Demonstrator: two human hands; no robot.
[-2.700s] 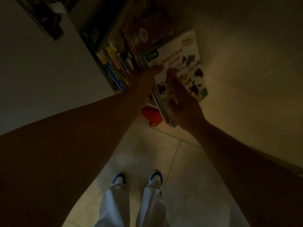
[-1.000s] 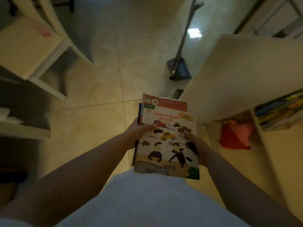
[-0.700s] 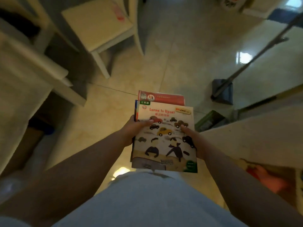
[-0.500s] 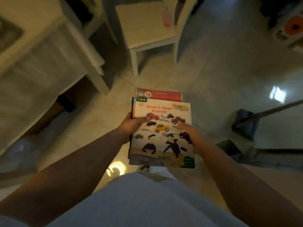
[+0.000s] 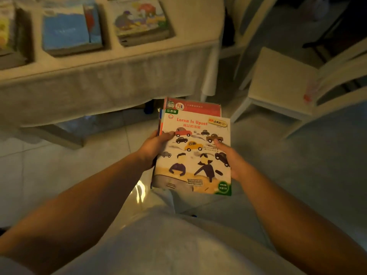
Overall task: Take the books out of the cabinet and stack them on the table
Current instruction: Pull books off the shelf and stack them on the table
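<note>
I carry a bundle of thin picture books [image 5: 193,155] flat in front of my body, above the floor. The top cover shows cars and the title "Lorna Is Upset"; a red book [image 5: 195,106] sticks out beneath it at the far end. My left hand [image 5: 154,147] grips the bundle's left edge with the thumb on the cover. On the right edge, my right hand [image 5: 230,159] holds it the same way. The table [image 5: 111,76], draped in a pale cloth, lies ahead to the upper left. The cabinet is out of view.
Three book stacks lie on the table: a blue-covered one [image 5: 68,30], an illustrated one [image 5: 141,18], and one cut off at the left edge [image 5: 6,30]. A white chair [image 5: 282,80] stands to the right of the table. Tiled floor [image 5: 297,165] spreads below.
I pulled the books from the cabinet shelf and turned away from it. The view has swung round to the table, which now lies just ahead. Both hands keep the same hold.
</note>
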